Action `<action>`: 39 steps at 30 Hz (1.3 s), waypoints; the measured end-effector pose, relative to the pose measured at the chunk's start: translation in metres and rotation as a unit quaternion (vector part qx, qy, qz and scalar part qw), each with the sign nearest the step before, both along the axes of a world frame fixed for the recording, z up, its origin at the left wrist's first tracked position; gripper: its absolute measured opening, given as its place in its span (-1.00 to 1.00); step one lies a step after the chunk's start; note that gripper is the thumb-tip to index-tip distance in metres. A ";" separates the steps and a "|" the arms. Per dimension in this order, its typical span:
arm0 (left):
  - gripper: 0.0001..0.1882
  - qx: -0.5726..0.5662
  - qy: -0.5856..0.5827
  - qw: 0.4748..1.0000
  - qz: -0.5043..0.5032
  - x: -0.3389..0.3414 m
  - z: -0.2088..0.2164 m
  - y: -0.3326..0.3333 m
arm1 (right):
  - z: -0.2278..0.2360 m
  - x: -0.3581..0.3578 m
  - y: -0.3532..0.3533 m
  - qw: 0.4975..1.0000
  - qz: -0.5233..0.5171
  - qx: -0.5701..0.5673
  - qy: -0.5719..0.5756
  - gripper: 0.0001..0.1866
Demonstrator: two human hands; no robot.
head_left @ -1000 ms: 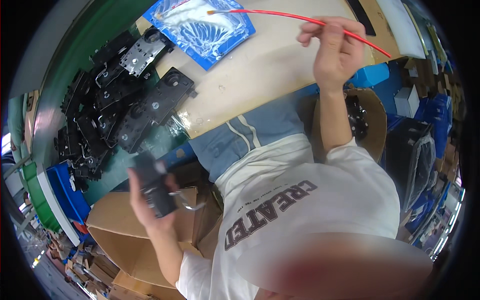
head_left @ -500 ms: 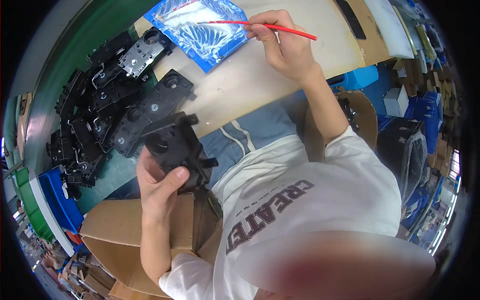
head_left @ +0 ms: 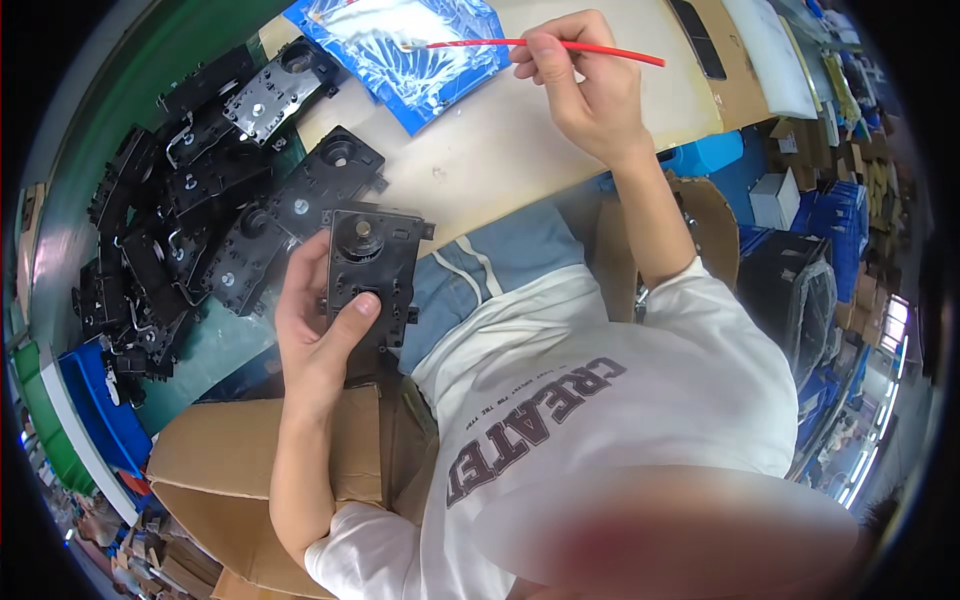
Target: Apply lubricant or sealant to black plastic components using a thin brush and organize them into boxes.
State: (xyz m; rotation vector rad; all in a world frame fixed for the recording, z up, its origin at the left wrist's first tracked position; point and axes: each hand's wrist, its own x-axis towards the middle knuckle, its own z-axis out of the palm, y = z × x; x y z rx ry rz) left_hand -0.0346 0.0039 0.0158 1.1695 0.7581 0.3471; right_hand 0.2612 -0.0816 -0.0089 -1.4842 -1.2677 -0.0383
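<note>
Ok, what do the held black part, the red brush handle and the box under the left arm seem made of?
Black part: probably plastic, satin, with moulded side tabs.
Brush handle: painted wood or plastic, I cannot tell; smooth, red.
Box: cardboard, by the look; matt brown, creased flap.

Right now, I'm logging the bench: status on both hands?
Left hand: gripping black housing from its left side. Right hand: holding red brush, tip at white paste, contact unclear. Beside left hand: heap of dark parts.
</note>
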 end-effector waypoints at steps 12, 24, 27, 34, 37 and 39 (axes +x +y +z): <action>-0.35 0.017 -0.070 0.997 -0.023 0.000 -0.008 -0.002 | 0.006 0.009 -0.016 0.964 -0.040 0.038 0.261 -0.81; -0.34 0.079 -0.038 0.995 0.046 -0.007 0.004 0.007 | 0.007 -0.003 -0.039 0.913 0.141 0.090 0.372 -0.78; -0.31 0.196 -0.001 0.979 0.055 -0.011 0.004 0.009 | 0.010 -0.011 -0.041 0.906 0.213 0.104 0.351 -0.78; -0.29 0.284 0.023 0.957 0.064 -0.012 0.007 0.007 | 0.017 -0.031 -0.041 0.888 0.325 0.119 0.302 -0.78; -0.28 0.307 0.027 0.949 0.064 -0.011 0.009 0.005 | 0.020 -0.037 -0.039 0.908 0.315 0.092 0.260 -0.78; -0.30 0.314 0.029 0.947 0.061 -0.013 0.007 0.006 | 0.025 -0.040 -0.037 0.915 0.316 0.082 0.237 -0.79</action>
